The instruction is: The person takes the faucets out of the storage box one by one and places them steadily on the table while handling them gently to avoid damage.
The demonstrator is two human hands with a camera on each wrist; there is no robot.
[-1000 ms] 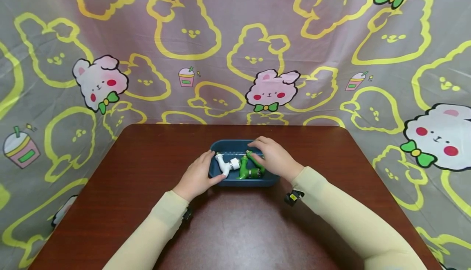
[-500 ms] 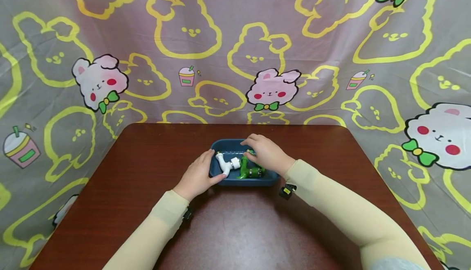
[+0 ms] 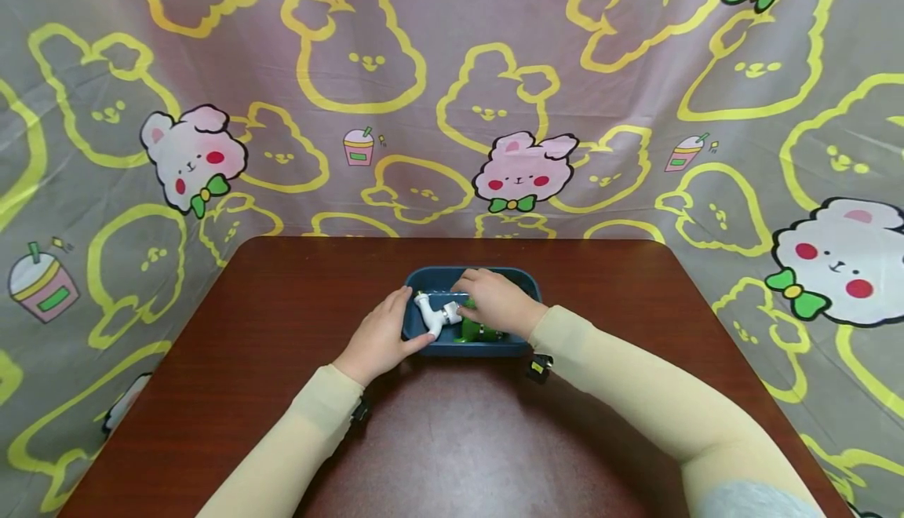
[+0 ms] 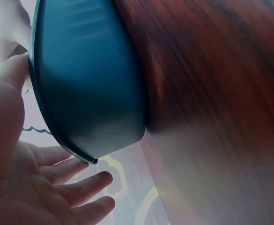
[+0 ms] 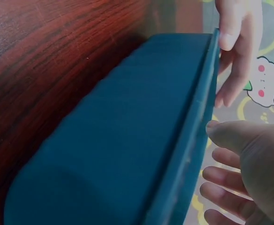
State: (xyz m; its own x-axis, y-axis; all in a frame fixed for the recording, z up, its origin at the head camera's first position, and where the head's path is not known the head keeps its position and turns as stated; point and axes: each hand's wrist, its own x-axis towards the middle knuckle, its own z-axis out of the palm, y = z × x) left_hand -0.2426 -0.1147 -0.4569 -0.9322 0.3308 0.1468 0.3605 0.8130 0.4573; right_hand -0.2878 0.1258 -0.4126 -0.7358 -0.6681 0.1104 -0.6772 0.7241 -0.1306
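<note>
Inside the blue oblong tray (image 3: pixel 480 350), long axis left-right, the white Y-shaped tap (image 3: pixel 432 320) points its handle right, toward the glossy green tap (image 3: pixel 469 332). The left hand (image 3: pixel 377 339), fingers extended, touches the tray; the right hand (image 3: pixel 498 303), fingers loosely parted, covers part of the green tap.

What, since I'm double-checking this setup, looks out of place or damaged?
Nothing stands out: the blue tray sits flat on the table, white tap and green tap inside, with no visible spill or damage. The right hand hides part of the green tap.
</note>
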